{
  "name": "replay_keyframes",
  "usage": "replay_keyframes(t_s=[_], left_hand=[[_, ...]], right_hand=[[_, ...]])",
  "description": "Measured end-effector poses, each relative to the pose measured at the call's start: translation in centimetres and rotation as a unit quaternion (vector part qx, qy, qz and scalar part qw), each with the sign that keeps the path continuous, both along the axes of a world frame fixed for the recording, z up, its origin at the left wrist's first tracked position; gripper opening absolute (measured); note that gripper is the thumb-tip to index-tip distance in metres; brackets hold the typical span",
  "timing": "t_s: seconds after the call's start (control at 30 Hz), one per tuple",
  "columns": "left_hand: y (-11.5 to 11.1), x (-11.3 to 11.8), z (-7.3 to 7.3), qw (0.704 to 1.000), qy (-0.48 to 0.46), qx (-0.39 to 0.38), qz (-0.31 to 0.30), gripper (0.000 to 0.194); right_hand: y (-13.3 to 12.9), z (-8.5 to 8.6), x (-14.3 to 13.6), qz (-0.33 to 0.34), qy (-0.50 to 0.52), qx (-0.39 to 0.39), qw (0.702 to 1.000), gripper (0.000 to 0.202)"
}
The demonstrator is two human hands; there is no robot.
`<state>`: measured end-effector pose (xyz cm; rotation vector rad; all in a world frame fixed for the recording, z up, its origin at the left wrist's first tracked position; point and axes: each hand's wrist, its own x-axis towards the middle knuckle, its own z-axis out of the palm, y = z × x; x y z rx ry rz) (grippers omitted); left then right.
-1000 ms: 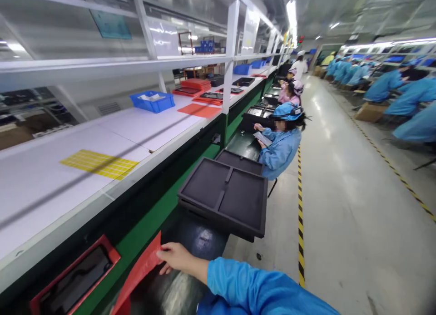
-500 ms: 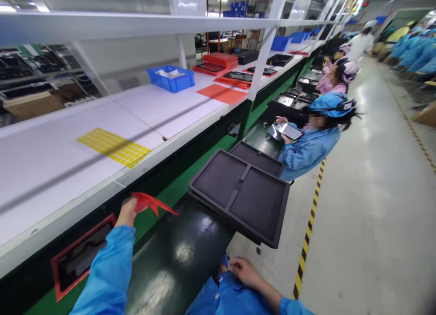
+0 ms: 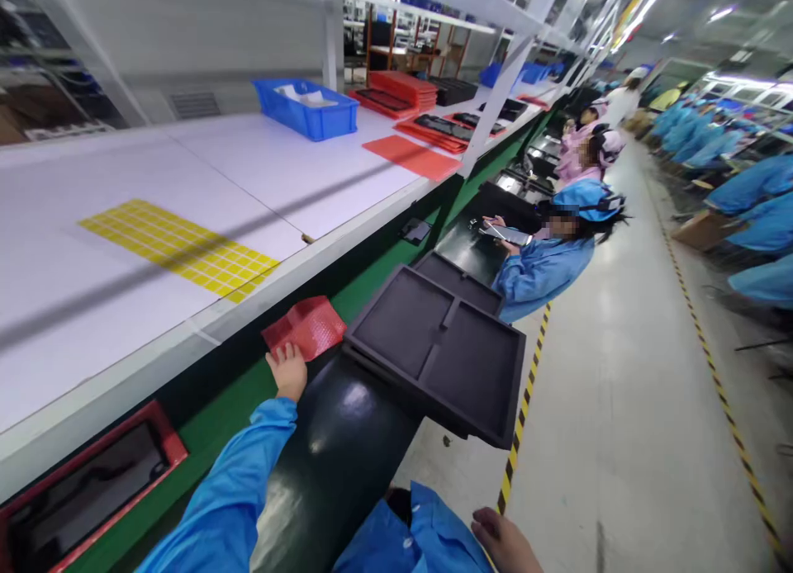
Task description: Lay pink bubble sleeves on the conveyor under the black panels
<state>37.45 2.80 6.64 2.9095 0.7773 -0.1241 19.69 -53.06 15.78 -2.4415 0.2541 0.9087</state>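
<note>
Bubble wrap (image 3: 319, 321), red and creased, lies in one small sheet across the green strip (image 3: 229, 408) under the front edge of the white bench (image 3: 154, 333), just beside a black tray (image 3: 474, 362). The left hand (image 3: 289, 372) reaches up to it with fingers parted and laid on the sheet's near edge, touching it rather than closed round it. Well apart from that, the right hand (image 3: 505, 540) is low at the bottom of the view near the lap, free, its fingers loosely bent. The black tray has shallow compartments and sits partly over a second tray (image 3: 458, 277), overhanging the side of the dark bench (image 3: 334, 457). Toward the lower left, a dark glossy panel (image 3: 92, 490) rests on red wrapping (image 3: 177, 449). On the white bench are a sheet of yellow labels (image 3: 179, 247), a blue bin (image 3: 303, 119) with pale contents, a flat red sheet (image 3: 412, 156) and, farther back, a red stack (image 3: 427, 90). Beyond the trays, a co-worker in blue (image 3: 542, 272) holds a flat panel (image 3: 511, 234).
</note>
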Motion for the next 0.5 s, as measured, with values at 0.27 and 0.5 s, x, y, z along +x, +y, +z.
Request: replay_keyframes(t_s=[0.27, 0.5], left_hand=[[-2.0, 0.0, -2.0, 0.989, 0.117, -0.086, 0.01, 0.072], [-2.8, 2.8, -2.1, 0.986, 0.096, -0.132, 0.02, 0.066]], right_hand=[[8.6, 10.9, 5.4, 0.146, 0.077, 0.129, 0.978, 0.057], [12.7, 22.5, 19.7, 0.266, -0.032, 0.224, 0.937, 0.045]])
